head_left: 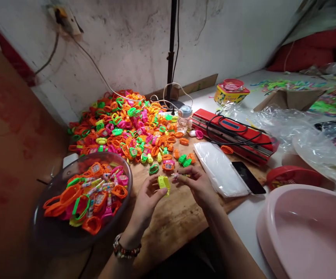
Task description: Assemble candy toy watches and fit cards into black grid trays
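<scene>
Left hand [147, 198] pinches a yellow watch [162, 182], right hand [198, 185] a tube [177, 176]; a basin [54, 230] holds toy watches [98, 199].

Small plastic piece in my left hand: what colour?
The plastic piece is bright yellow, clearest in the head view.

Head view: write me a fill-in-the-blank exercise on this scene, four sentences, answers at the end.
1. The left hand holds a small plastic piece coloured ____.
2. The beaded bracelets are worn on the ____ wrist.
3. The large basin at the lower right is coloured ____.
4. A flat black ____ lies beside the whitish plastic stack.

Missing words, in order: yellow; left; pink; phone.
</scene>
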Demonstrator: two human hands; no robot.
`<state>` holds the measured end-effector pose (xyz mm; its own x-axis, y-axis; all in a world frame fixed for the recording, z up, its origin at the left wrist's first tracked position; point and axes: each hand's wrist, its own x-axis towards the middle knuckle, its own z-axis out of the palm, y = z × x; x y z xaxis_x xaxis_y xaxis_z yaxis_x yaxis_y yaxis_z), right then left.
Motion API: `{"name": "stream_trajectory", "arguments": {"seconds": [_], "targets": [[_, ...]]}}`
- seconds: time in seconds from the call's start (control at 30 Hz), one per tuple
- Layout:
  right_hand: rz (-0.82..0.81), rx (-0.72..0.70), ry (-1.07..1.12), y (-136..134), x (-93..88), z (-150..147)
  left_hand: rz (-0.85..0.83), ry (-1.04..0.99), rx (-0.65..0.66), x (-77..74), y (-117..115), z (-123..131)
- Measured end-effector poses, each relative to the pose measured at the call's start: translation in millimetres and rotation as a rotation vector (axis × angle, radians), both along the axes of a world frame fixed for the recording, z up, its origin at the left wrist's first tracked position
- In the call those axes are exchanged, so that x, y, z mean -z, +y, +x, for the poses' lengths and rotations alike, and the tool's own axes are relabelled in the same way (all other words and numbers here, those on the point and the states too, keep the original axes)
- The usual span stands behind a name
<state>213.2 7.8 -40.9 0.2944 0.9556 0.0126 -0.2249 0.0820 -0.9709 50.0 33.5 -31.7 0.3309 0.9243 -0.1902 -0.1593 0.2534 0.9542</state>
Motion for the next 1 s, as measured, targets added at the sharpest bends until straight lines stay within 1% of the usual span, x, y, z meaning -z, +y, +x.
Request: {"name": "stream_trajectory", "arguments": {"seconds": [0.03,0.1,0.2,0.27,0.33,0.43,0.57,0.67,0.77,0.87,1.0], "targets": [[-0.008,0.008,0.043,-8,-6.3,-6,-0.031,-0.041,-0.023,-4.0,-2,0],[-0.015,0.026,0.015,-19,-15.6,-17,-0.067,-0.109,-0.076,-8.9,-5,-1],[-0.003,-0.014,-0.09,-28,-19.4,-27,-0.061,-0.146,-0.105,-12.9,-9,-4],[0.027,-0.034,-0.186,-32,-18.2,-29,-0.072,-0.134,-0.099,-15.6,-11,-6],[0.07,0.002,-0.328,-37,-17.6,-30,-0.096,-0.132,-0.113,-18.5,-14,-8],[0.125,0.067,-0.562,-43,-20.1,-33,-0.112,-0.156,-0.181,-21.0,-17,-10],[0.17,0.093,-0.732,-49,-21.8,-43,-0.078,-0.154,-0.227,-19.0,-19,-11],[0.207,0.131,-0.871,-52,-17.9,-52,-0.003,-0.141,-0.245,-15.7,-19,-12],[0.227,0.178,-1.072,-54,-13.4,-58,0.065,-0.107,-0.261,-13.0,-22,-14],[0.214,0.24,-1.282,-56,-10.7,-62,0.09,-0.071,-0.273,-11.4,-26,-17],[0.283,0.289,-1.454,-60,-6.6,-65,0.098,-0.031,-0.302,-10.0,-35,-20]]}}
